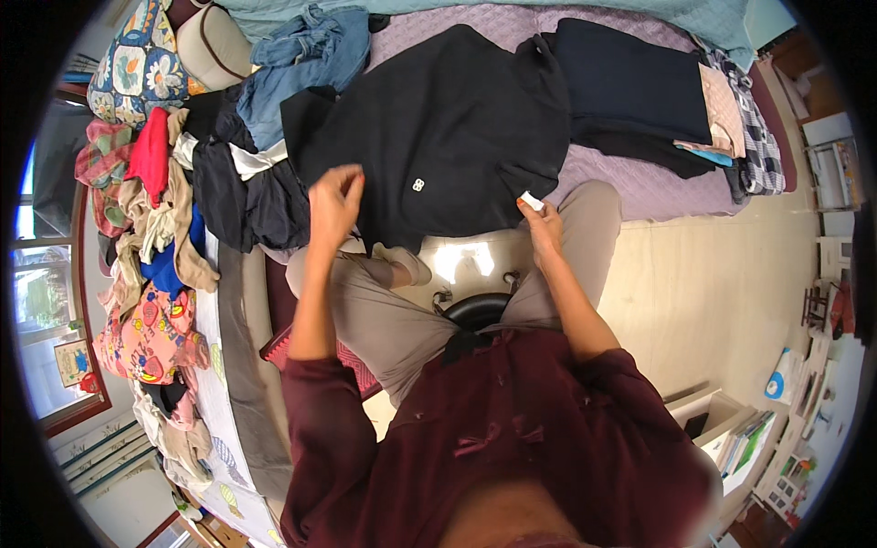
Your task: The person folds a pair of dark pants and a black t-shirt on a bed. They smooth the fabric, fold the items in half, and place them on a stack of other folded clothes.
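Observation:
A black garment point(438, 119) with a small white emblem lies spread out before me, its near edge hanging down by my knees. My right hand point(545, 228) is closed at the garment's lower right, with a white label point(531, 200) pinched between thumb and fingers; whether it is sewn to the cloth I cannot tell. Above the garment's left side is my left hand point(335, 203), its fingers loosely bent and a little apart, with nothing visible in them.
Folded dark clothes point(630, 82) are stacked at the right on the lilac cover point(607, 183). Blue denim point(306, 68) and dark clothes lie left of the garment. Mixed clothes point(160, 228) are heaped farther left. A patterned cushion point(137, 68) stands at the far left.

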The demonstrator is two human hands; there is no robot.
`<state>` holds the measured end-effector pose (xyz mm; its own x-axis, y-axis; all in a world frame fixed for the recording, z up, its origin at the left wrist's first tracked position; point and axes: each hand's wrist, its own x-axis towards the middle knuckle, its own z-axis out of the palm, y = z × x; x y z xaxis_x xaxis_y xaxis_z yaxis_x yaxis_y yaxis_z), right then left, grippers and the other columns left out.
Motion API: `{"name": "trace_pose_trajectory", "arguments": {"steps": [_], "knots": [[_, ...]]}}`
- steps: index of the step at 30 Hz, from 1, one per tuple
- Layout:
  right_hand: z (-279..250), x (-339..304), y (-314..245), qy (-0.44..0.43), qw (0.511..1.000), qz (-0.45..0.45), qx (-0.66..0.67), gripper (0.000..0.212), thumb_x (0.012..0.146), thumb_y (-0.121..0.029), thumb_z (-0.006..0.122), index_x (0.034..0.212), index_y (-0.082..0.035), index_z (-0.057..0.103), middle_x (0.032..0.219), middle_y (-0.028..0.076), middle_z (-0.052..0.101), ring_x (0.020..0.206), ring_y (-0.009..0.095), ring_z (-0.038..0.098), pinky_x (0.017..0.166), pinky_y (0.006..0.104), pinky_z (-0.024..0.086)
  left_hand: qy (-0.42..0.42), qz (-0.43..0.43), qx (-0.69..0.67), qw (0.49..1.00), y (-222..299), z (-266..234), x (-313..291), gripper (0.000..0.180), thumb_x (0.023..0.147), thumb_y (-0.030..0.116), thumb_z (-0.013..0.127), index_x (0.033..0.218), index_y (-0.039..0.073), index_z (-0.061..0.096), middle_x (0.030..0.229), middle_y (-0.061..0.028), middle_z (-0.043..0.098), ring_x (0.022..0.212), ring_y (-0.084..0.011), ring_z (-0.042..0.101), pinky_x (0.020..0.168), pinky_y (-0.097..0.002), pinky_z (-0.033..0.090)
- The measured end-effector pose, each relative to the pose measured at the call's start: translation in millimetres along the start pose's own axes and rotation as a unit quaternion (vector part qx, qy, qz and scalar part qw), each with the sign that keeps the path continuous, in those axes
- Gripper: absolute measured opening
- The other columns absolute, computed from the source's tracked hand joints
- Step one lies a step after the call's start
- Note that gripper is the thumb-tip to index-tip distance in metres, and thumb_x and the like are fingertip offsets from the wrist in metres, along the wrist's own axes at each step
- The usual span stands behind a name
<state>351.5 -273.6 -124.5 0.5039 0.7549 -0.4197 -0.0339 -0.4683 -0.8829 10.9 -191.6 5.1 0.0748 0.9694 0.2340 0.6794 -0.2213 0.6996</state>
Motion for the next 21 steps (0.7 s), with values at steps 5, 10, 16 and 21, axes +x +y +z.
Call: {"name": "trace_pose_trajectory", "arguments": {"steps": [5, 10, 16, 21], "knots": [[27.9, -6.5, -46.3, -0.023, 0.998, 0.021, -0.055, 0.056, 0.070, -0.041, 0.085, 0.099, 0.002, 0.065, 0.092, 0.011, 0.068, 0.085, 0.019, 0.061, 0.081, 0.0340, 0.048, 0.062, 0.209, 0.274, 0.937, -32.7, -6.0, 112.5, 0.028, 0.083, 0.008, 0.067, 0.111, 0.002, 0.066, 0.117, -0.0193, 0.063, 0.115, -0.0347, 0.058, 0.097, -0.0410, 0.047], [66.5, 30.8, -36.2, 0.015, 0.997, 0.079, 0.015, 0.072, 0.064, -0.041, 0.089, 0.106, 0.010, 0.061, 0.109, 0.022, 0.066, 0.102, 0.029, 0.064, 0.089, 0.0357, 0.049, -0.068, 0.055, 0.427, 0.900, -55.8, 14.4, 150.1, 0.060, 0.083, 0.024, 0.070, 0.137, 0.009, 0.047, 0.128, -0.0176, 0.057, 0.123, -0.0329, 0.052, 0.093, -0.0430, 0.050], [83.3, 42.5, -63.5, -0.107, 0.962, 0.073, 0.239, 0.060, 0.070, -0.017, 0.085, 0.115, 0.011, 0.058, 0.119, 0.018, 0.063, 0.104, 0.027, 0.062, 0.095, 0.0375, 0.047, -0.163, -0.165, 0.365, 0.902, -89.2, 3.8, 117.4, 0.049, 0.083, 0.034, 0.071, 0.120, 0.004, 0.059, 0.114, -0.0238, 0.066, 0.105, -0.0414, 0.064, 0.088, -0.0489, 0.053], [-40.4, 57.8, -47.5, -0.210, 0.874, 0.101, 0.426, 0.029, 0.086, -0.007, 0.069, 0.114, -0.003, 0.064, 0.116, 0.009, 0.067, 0.111, 0.022, 0.061, 0.101, 0.0383, 0.047, -0.289, -0.043, 0.064, 0.954, -75.5, -18.3, 24.9, 0.059, 0.079, 0.037, 0.079, 0.120, -0.004, 0.064, 0.084, -0.0174, 0.071, 0.084, -0.0232, 0.070, 0.077, -0.0347, 0.052]]}}
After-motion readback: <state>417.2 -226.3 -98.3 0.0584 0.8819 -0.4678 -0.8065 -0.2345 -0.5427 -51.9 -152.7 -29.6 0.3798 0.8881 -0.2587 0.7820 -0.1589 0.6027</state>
